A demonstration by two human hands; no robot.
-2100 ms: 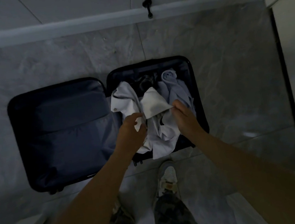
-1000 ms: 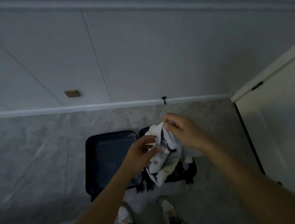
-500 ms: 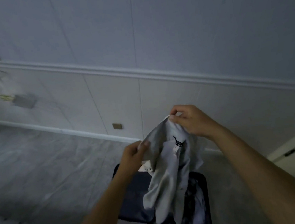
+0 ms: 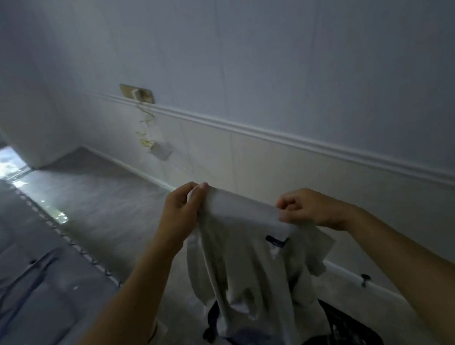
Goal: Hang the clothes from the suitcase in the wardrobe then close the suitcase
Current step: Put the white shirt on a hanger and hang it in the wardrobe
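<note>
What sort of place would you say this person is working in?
Most likely a bedroom, perhaps a hotel's: what looks like a quilted bed at the left, an open suitcase on the floor below the held-up pale shirt, and a panelled wall.
</note>
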